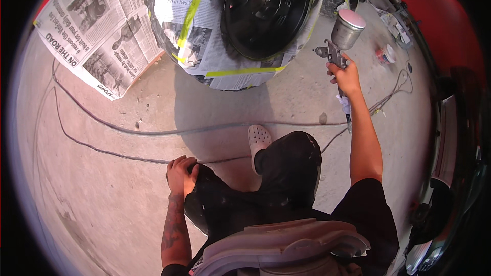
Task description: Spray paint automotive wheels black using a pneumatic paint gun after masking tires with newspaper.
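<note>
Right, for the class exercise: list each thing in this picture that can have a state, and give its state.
Right hand: closed around the spray gun
Spray gun: held, cup mounted on top
Left hand: resting on the left knee
Black wheel: ringed with newspaper
Yellow tape: stuck across that newspaper
Thick hose: lying uncoiled
Pale clog: worn
</note>
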Action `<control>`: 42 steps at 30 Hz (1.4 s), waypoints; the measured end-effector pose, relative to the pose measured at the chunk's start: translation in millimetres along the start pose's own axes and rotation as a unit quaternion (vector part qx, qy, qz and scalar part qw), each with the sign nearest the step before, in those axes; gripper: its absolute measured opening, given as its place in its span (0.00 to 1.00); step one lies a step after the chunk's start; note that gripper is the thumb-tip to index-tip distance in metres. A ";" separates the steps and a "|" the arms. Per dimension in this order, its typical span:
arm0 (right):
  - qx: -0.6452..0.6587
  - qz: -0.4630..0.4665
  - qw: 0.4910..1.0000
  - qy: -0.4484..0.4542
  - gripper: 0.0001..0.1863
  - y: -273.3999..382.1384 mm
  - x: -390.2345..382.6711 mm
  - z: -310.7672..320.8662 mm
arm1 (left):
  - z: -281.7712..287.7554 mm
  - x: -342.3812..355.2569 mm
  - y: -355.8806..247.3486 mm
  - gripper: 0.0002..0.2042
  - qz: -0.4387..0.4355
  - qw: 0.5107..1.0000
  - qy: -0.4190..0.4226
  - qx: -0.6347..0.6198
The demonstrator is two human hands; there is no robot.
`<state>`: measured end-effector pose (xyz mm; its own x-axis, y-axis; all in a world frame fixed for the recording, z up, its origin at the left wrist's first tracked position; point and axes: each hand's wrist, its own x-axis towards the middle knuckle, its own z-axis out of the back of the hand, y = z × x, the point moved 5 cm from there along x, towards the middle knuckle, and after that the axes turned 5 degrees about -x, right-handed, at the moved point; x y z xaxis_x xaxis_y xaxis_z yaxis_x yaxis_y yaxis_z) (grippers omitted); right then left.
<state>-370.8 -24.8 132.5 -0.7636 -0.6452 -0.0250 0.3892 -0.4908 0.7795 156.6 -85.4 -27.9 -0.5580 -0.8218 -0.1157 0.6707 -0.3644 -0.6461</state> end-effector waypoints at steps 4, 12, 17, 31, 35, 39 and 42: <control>-0.017 -0.003 0.993 0.117 0.14 -14.3 -27.5 -11.7 | -0.5 -0.4 0.8 0.11 -0.007 1.000 -0.003 0.008; 0.090 0.033 0.979 -0.178 0.17 -1.8 43.8 2.1 | -4.9 -2.0 8.8 0.10 -0.007 1.000 -0.005 0.001; 0.278 0.124 0.918 -0.254 0.12 38.2 64.5 -1.2 | -8.0 0.1 10.2 0.10 -0.006 1.000 -0.005 0.001; 0.266 0.204 0.935 -0.118 0.13 96.8 10.2 -27.0 | -7.6 -0.8 11.7 0.10 -0.016 1.000 0.000 0.026; 0.271 0.090 0.926 -0.245 0.13 57.0 31.3 -23.2 | -4.9 -6.0 15.8 0.10 0.004 1.000 -0.007 0.016; 0.245 0.092 0.930 -0.257 0.12 69.0 47.2 17.3 | -3.6 -7.3 16.8 0.10 0.002 1.000 -0.007 0.016; 0.222 0.136 0.942 -0.210 0.11 114.3 49.9 39.3 | -4.3 -5.7 16.5 0.10 0.001 1.000 -0.001 0.019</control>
<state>-384.6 -90.1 245.0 -0.8395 -0.3771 0.3912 0.4174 0.0134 0.9086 168.7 -84.9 -41.2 -0.5564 -0.8229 -0.1153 0.6895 -0.3798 -0.6167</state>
